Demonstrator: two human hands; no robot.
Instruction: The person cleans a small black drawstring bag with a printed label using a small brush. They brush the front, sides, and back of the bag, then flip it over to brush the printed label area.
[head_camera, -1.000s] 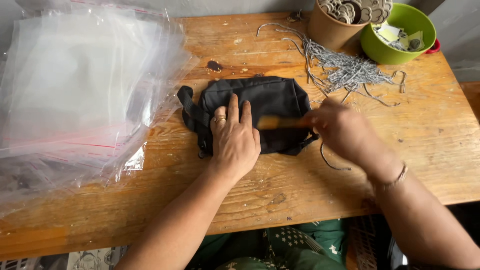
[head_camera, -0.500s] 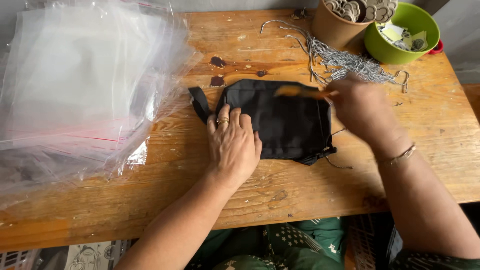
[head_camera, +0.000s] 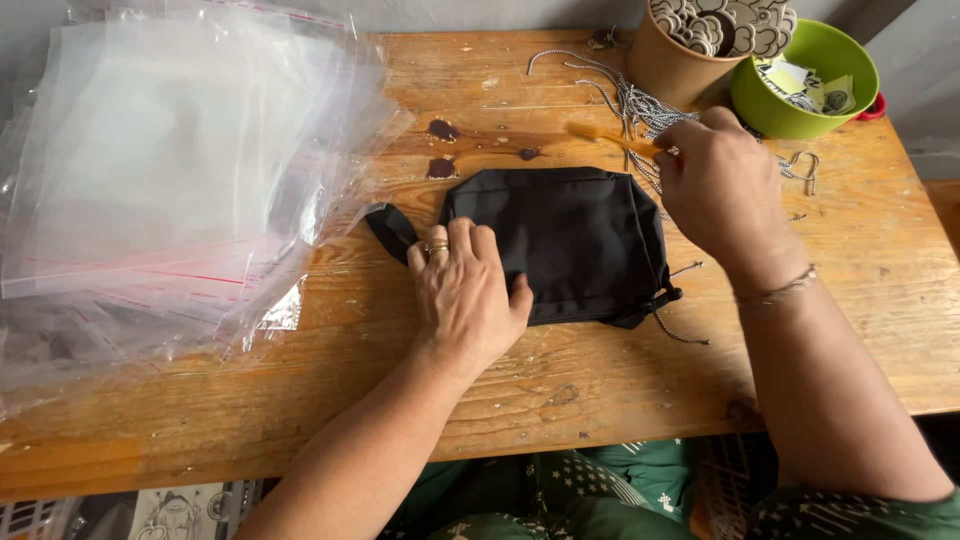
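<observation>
A small black fabric pouch (head_camera: 570, 240) with a strap lies flat in the middle of the wooden table (head_camera: 560, 390). My left hand (head_camera: 466, 295), with a ring on one finger, presses down on the pouch's near left corner. My right hand (head_camera: 722, 190) is just past the pouch's right end and holds a thin orange brush-like tool (head_camera: 610, 136), which points left over the bare wood beyond the pouch's far edge.
A thick stack of clear plastic bags (head_camera: 160, 170) covers the left of the table. A heap of grey-white cords (head_camera: 665, 115) lies at the back right. Behind it stand a brown paper cup (head_camera: 672, 62) of round tags and a green bowl (head_camera: 810, 95) of small items.
My right hand swept the orange tool from the pouch's near side across it to the wood beyond its far edge. The pouch shifted right and was flattened. My left hand stayed on its left part.
</observation>
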